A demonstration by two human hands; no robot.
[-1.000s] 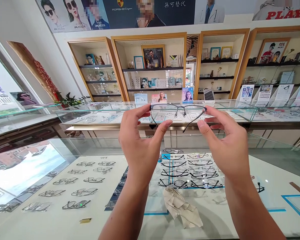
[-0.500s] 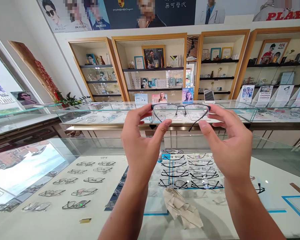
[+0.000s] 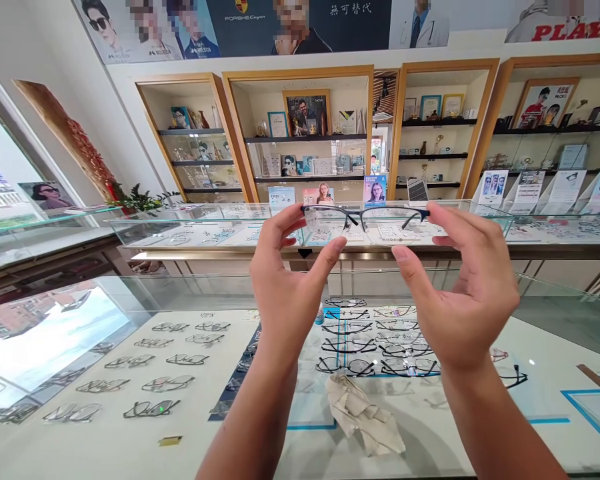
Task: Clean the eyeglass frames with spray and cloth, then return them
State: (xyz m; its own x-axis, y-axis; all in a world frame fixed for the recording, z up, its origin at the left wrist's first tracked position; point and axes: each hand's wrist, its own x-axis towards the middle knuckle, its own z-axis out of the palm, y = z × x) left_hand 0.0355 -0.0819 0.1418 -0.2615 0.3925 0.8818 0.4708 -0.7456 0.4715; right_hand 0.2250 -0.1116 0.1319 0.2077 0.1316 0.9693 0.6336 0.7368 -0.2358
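Note:
A pair of dark half-rim eyeglasses (image 3: 359, 213) is raised in front of me above the counter, lenses see-through and roughly level. My left hand (image 3: 291, 280) has its fingers at the left end of the frame, thumb below the lens. At the right end, by the hinge, are the fingers of my right hand (image 3: 467, 293), its thumb lower and apart from the frame. The temples are mostly hidden behind the hands and lenses. Below lies a crumpled beige cloth (image 3: 364, 413) on the glass counter (image 3: 240, 453).
Several dark-framed glasses (image 3: 349, 345) sit in rows beyond the cloth, and more glasses (image 3: 167, 383) lie at left. A small gold piece (image 3: 171, 441) rests near the front left. Behind stands another glass showcase (image 3: 205, 230), with wooden shelves (image 3: 225, 133) along the wall.
The eyeglasses have turned slightly, so the right temple tip no longer hangs in view below the lens. My right hand has shifted a little to the right, my left slightly right too.

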